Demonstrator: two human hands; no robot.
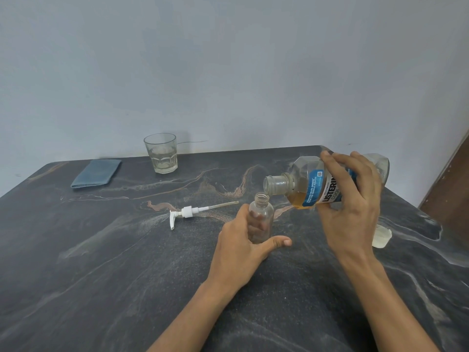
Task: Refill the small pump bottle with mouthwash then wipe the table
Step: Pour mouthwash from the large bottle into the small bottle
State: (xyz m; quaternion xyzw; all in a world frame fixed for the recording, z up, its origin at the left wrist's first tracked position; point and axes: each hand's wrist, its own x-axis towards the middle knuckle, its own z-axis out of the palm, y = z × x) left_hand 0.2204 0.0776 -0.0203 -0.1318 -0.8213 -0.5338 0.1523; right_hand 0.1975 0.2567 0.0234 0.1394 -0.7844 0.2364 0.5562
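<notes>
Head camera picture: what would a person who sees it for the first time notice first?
Most striking is the mouthwash bottle, tipped by the right hand with its open neck just above the small bottle, which the left hand holds upright on the dark table. Next comes the white pump head, lying on its side to the left. A folded blue cloth and a glass wait near the wall.

A dark marbled table is carrying a glass. A folded blue cloth is lying left of the glass; a white pump head and cap are lying nearer.
</notes>
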